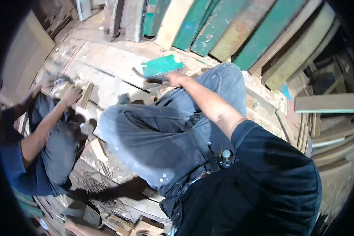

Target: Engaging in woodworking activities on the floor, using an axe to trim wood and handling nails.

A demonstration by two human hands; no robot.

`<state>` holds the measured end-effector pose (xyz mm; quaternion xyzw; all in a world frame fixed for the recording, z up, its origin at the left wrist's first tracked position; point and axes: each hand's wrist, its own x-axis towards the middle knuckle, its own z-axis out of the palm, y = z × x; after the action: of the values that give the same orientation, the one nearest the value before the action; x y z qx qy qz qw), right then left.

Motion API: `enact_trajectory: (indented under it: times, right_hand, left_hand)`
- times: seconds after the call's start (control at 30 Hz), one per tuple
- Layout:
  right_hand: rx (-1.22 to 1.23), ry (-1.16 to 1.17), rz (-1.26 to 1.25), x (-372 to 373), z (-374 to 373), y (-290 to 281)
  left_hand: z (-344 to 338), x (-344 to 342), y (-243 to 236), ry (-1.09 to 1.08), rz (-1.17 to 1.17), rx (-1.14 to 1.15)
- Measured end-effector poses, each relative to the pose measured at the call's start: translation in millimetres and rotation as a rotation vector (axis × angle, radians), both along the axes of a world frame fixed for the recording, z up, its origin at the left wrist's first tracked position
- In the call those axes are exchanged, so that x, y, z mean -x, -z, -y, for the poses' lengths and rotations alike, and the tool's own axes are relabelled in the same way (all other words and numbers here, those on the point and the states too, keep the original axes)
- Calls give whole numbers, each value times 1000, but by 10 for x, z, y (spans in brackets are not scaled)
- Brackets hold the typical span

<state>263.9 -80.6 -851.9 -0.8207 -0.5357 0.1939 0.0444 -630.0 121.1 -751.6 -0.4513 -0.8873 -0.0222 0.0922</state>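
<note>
I sit with bent knees in dusty grey-blue trousers [145,145]. My right hand [174,79] is closed round a dark bent tool [155,80], low over the boards; blur hides its exact kind. Just beyond the tool lies a flat bright-green piece [161,65] with a ragged edge. At the lower left edge a bare forearm [84,230], seemingly my left one, shows in part; its fingers cannot be made out. A dark squarish object [82,214] is close to it. Pieces of wood [145,226] lie at the bottom edge.
A co-worker sits at my left, both hands [72,95] at a small wooden frame [84,92]. Between us lie a heap of nails [94,181] and a pale wood scrap [98,149]. Green and brown boards [208,33] lean at the back. Stacked planks [326,104] stand right.
</note>
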Motion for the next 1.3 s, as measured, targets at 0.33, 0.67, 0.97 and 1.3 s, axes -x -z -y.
enact_trajectory:
  times: [0.33, 0.67, 0.97, 1.3]
  right_hand:
    - [-323, 71, -154, 448, -533, -355]
    - [-1309, 27, -190, 7, -422, -2337]
    - [-984, -27, -158, -392, 166, -2229]
    - [-276, 118, 206, -886, 77, -1304]
  left_hand:
    - [1077, -1543, -853, 759, 369, -641]
    - [980, -4113, -1314, 1120, 1093, -190]
    - [245, -6615, -166, 1677, 1101, 592]
    - [-52, -7228, 919, 1686, 1003, 483]
